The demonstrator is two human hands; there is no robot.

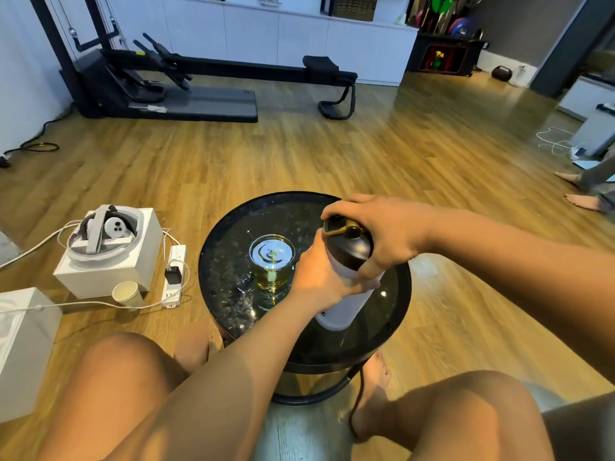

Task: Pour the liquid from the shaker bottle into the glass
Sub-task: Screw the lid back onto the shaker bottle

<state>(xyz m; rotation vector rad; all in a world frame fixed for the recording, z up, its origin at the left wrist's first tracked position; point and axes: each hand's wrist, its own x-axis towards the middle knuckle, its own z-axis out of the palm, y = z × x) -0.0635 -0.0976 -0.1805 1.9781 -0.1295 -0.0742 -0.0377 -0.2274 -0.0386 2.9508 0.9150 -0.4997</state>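
A white shaker bottle with a black lid stands roughly upright over the right half of a round black glass table. My left hand is wrapped around the bottle's white body. My right hand grips the black lid from above, fingers curled round its rim. A clear glass holding yellow liquid stands on the table just left of the bottle, close to my left hand's knuckles.
On the floor to the left sit a white box with a headset on it, a paper cup, a power strip with cables and another white box. My knees flank the table. Another person's bare feet are at the right.
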